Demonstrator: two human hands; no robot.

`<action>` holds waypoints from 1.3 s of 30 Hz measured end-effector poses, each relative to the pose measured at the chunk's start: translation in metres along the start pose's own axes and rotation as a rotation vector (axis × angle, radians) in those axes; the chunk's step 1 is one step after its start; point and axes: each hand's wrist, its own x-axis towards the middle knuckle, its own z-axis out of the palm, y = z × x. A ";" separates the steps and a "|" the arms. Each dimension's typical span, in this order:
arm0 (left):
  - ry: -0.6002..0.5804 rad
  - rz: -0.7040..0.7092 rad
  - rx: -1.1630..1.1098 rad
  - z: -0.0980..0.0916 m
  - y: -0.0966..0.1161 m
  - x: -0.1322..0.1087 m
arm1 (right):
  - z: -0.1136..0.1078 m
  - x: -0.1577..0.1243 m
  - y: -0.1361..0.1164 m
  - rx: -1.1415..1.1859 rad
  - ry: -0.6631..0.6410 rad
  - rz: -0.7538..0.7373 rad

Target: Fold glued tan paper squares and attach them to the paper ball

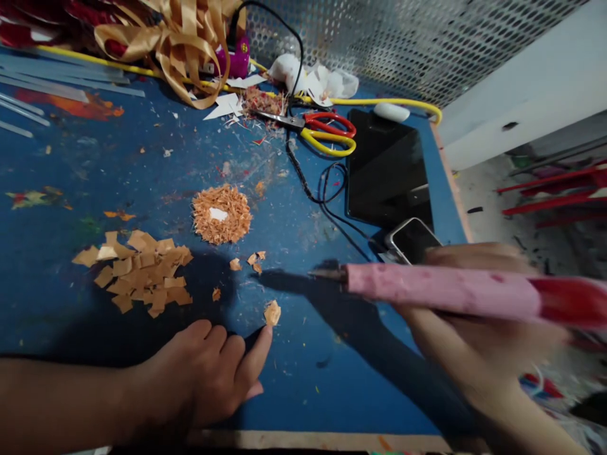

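Note:
At the tip of my left hand's stretched index finger is a small crumpled piece of gold ribbon; the other fingers are curled in. What presses on the piece from below is hidden. My right hand, blurred, is closed around a pink-handled tool with a thin metal tip pointing left, held above the table. Left of centre lies a round ring of ruffled gold ribbon pieces with a white centre. A heap of flat ribbon squares lies nearer my left arm, and a few loose folded bits lie between.
Scissors with red and yellow handles lie at the back, beside a black tablet and a phone. A black cord crosses the blue table. Gold ribbon loops and translucent sticks are at the back left.

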 end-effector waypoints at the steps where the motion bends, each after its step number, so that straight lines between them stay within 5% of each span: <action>1: 0.003 0.008 0.005 -0.001 -0.001 0.000 | 0.009 -0.001 0.001 0.025 0.028 0.090; 6: 0.041 0.055 0.000 -0.002 -0.006 0.001 | 0.045 -0.009 0.007 0.015 -0.039 0.103; 12: 0.063 0.065 0.007 -0.002 -0.006 0.001 | 0.047 -0.015 0.010 -0.078 -0.074 0.118; 17: 0.028 0.029 0.005 -0.001 -0.004 0.000 | 0.034 -0.024 0.008 -0.060 0.138 0.164; 21: -0.015 0.010 0.004 -0.003 -0.003 0.000 | 0.020 -0.032 0.006 -0.010 0.363 0.029; 23: -0.035 0.002 0.001 -0.004 -0.003 0.001 | 0.014 -0.033 0.000 0.067 0.270 -0.135; 26: -0.044 0.001 -0.014 -0.004 -0.003 0.002 | 0.014 -0.033 -0.013 0.159 -0.139 -0.266; 32: 0.037 0.064 -0.039 -0.002 -0.005 0.002 | 0.040 -0.026 -0.026 0.134 -0.294 -0.452; 39: 0.029 0.053 -0.068 -0.003 -0.004 0.002 | 0.041 -0.010 -0.032 0.093 -0.352 -0.712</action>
